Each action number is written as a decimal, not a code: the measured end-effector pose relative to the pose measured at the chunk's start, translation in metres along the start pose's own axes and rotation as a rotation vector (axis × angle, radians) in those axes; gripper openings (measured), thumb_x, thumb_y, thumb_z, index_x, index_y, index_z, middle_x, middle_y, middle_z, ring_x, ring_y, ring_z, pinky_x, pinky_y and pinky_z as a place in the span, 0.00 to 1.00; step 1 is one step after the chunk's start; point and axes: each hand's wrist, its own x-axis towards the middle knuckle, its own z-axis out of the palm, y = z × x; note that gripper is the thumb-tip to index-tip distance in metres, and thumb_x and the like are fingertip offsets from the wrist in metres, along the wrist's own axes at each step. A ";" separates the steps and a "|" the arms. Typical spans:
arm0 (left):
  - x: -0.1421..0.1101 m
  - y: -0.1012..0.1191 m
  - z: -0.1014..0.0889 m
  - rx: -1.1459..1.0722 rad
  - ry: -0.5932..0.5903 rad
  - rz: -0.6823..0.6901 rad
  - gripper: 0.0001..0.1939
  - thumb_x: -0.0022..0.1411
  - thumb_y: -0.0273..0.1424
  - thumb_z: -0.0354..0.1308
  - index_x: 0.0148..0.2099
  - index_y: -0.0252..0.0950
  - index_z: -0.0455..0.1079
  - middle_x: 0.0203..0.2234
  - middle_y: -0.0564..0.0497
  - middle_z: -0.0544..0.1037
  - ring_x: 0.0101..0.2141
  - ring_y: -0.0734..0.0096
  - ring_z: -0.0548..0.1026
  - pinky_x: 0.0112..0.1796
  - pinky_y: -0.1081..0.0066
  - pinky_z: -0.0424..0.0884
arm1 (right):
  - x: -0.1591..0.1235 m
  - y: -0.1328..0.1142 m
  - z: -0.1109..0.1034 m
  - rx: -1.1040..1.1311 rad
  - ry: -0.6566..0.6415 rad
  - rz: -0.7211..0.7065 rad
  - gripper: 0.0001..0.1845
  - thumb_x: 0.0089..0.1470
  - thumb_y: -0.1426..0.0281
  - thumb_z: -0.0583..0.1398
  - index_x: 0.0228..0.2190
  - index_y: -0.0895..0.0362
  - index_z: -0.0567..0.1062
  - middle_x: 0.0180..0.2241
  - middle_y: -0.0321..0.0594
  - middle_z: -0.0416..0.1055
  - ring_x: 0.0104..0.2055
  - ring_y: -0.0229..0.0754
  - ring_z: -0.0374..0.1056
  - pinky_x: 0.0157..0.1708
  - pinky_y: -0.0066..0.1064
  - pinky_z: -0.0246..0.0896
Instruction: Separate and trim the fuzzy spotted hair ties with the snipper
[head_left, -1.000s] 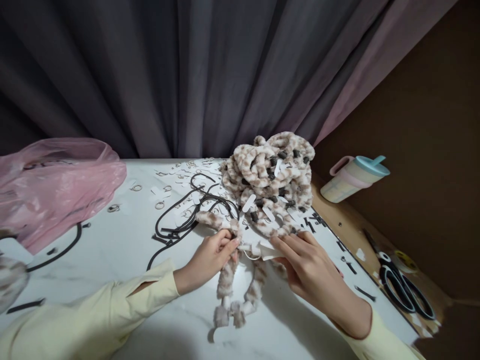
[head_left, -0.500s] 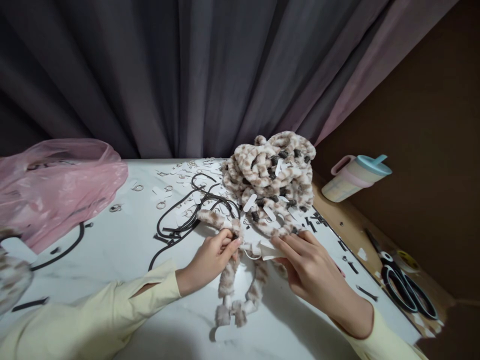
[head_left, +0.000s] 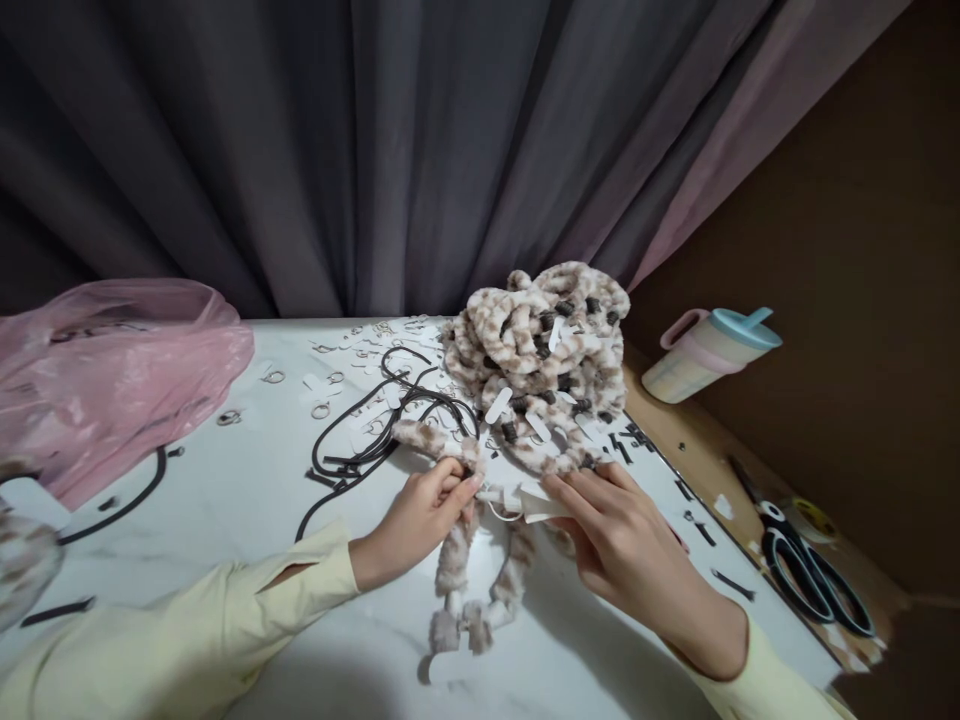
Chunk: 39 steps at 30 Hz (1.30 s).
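Observation:
My left hand [head_left: 431, 510] is closed in a pinch on a fluffy white-and-brown spotted plush cord [head_left: 454, 565], near a dark spot partly hidden by my fingers. The cord's lower part hangs down in a loop towards the tabletop, with a white tag [head_left: 454, 668] at its low end. My right hand [head_left: 622, 545] is closed around a white object [head_left: 536, 502], whose narrow tip points at my left fingertips; its kind is hard to make out. A thin white loop curves under that tip. Just behind my hands lies a heap of similar plush cords [head_left: 544, 350] with dark bands and white tags.
Black cords [head_left: 367, 460] lie coiled left of the heap, among scattered metal rings [head_left: 320, 411]. A pink plastic bag [head_left: 135, 370] sits at the left. On the right are black offcuts [head_left: 701, 530], scissors [head_left: 814, 570], a tape roll [head_left: 814, 520] and a lidded cup [head_left: 697, 355].
Both hands keep almost the same place and grip. The whole view has shifted very slightly.

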 end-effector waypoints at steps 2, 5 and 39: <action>0.000 0.000 0.000 -0.002 0.001 -0.004 0.13 0.65 0.39 0.47 0.30 0.38 0.56 0.20 0.56 0.70 0.21 0.76 0.65 0.23 0.76 0.58 | 0.000 0.001 0.000 0.002 -0.009 0.004 0.12 0.52 0.81 0.49 0.37 0.63 0.68 0.24 0.40 0.62 0.24 0.42 0.51 0.29 0.32 0.44; 0.001 -0.001 0.000 0.002 0.003 -0.007 0.13 0.65 0.39 0.47 0.30 0.38 0.56 0.19 0.57 0.69 0.20 0.76 0.65 0.22 0.76 0.58 | 0.000 0.001 0.001 0.007 -0.019 0.010 0.13 0.51 0.82 0.49 0.37 0.63 0.68 0.24 0.40 0.62 0.25 0.42 0.51 0.29 0.32 0.44; -0.001 0.001 0.000 -0.010 -0.013 -0.008 0.14 0.64 0.39 0.47 0.29 0.38 0.55 0.19 0.57 0.69 0.20 0.76 0.64 0.22 0.77 0.57 | -0.002 0.001 0.001 -0.030 -0.004 0.011 0.13 0.50 0.82 0.49 0.37 0.63 0.68 0.23 0.40 0.62 0.24 0.42 0.52 0.29 0.32 0.45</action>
